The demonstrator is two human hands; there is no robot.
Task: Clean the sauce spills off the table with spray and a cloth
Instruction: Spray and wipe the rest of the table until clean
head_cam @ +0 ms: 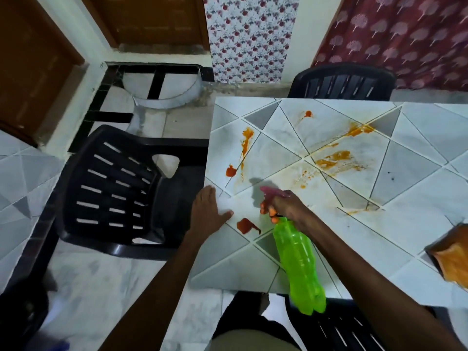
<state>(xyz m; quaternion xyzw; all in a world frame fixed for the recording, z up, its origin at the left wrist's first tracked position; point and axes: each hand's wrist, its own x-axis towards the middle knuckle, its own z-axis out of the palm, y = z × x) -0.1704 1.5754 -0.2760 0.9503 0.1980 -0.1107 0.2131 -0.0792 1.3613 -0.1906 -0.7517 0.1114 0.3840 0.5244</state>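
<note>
Right hand: my right hand (pixel 286 206) is wrapped round the neck of the green spray bottle (pixel 298 259), fingers curled over the orange trigger (pixel 268 210).
Left hand: my left hand (pixel 207 211) lies flat on the counter (pixel 379 249), fingers straight and holding nothing, to the left of the spray bottle by the counter's edge.
Bottle axis: it is tilted. Its base hangs towards me over the near edge and its pink nozzle (pixel 272 192) points away from me and to the left.
Nearest spill: the dark red blot (pixel 247 226) sits just left of the bottle's neck, between it and my left hand, and below the nozzle's line rather than ahead of it.
Spills ahead of the nozzle: the red drop (pixel 231 171) and the orange streak (pixel 247 140) lie beyond it to the left, which I judge is where the spray would land.
Spills right of the bottle: the orange smears (pixel 334 159) lie farther off, beyond the bottle and to its right, so I would have to swing my wrist right for them.
Cloth: the orange cloth (pixel 453 259), cut off by the frame, lies well to the right of the bottle. My right hand is on its side but busy.
Stage: I judge I am spraying; no wiping yet.
Beside the counter: a black plastic chair (pixel 114 188) stands left of the bottle, past my left hand.
</note>
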